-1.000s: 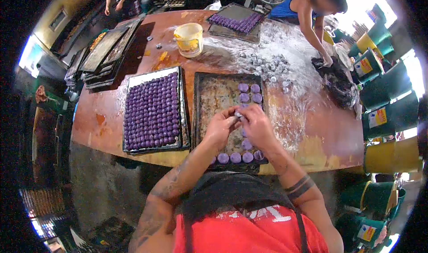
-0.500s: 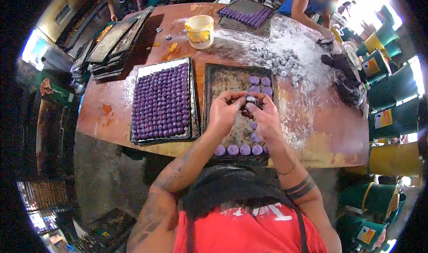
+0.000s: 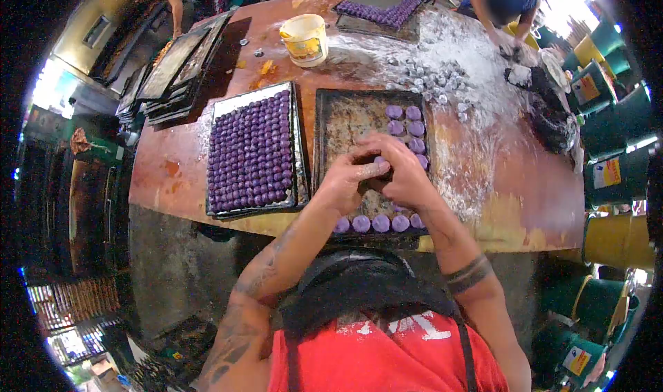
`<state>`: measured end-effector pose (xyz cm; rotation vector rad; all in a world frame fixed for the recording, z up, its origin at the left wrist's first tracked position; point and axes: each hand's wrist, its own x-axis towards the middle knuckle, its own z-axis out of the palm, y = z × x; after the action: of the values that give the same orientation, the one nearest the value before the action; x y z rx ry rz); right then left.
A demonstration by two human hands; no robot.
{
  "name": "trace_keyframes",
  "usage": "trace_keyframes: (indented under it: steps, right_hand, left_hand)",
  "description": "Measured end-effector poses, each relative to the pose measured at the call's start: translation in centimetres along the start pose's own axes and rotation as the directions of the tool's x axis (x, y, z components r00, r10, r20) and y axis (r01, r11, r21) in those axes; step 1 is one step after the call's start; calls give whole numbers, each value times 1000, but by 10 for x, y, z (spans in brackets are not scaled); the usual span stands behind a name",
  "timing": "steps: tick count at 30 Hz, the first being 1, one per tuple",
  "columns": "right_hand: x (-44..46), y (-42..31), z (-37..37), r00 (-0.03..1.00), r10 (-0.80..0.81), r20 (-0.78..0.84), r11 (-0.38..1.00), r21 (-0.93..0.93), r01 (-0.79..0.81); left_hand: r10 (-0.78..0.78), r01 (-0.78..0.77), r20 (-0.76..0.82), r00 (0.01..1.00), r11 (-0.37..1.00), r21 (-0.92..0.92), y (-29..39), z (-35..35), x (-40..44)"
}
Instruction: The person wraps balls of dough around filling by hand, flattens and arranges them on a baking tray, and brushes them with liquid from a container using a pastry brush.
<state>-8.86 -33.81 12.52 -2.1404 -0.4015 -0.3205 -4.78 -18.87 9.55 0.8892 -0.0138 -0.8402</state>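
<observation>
front-row discs (image 3: 381, 223): 5 | disc tray (image 3: 349, 116): 1 | ball trays (image 3: 233, 103): 2 | tub (image 3: 304, 44): 1

We see the tray (image 3: 345, 112) on the table (image 3: 169, 188); left of it the balls (image 3: 250, 150), behind it the bucket (image 3: 304, 45), behind the tray's right side the lumps (image 3: 438, 79).

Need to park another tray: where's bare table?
Bare: tabletop front right, between white powder and dark crumpled heap; tabletop left, though smeared, between stacked trays and packed tray; partly filled tray, far-left corner. Crowded: that tray's right side and near edge, lined with purple rounds; its middle, under left hand and right hand; the powder, strewn with whitish pieces.
</observation>
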Motion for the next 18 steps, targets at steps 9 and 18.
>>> trace_keyframes:
  steps: [9, 18]
  right_hand:
    - [-36, 36, 32, 938, 231, -259, 969, 144, -199]
    - [-77, 58, 40, 714, 700, -15, 707, 150, -691]
  left_hand:
    - [-106, 92, -157, 982, 991, -98, -30, -7, -3]
    - [267, 40, -143, 953, 357, 933, -72, -30, -7]
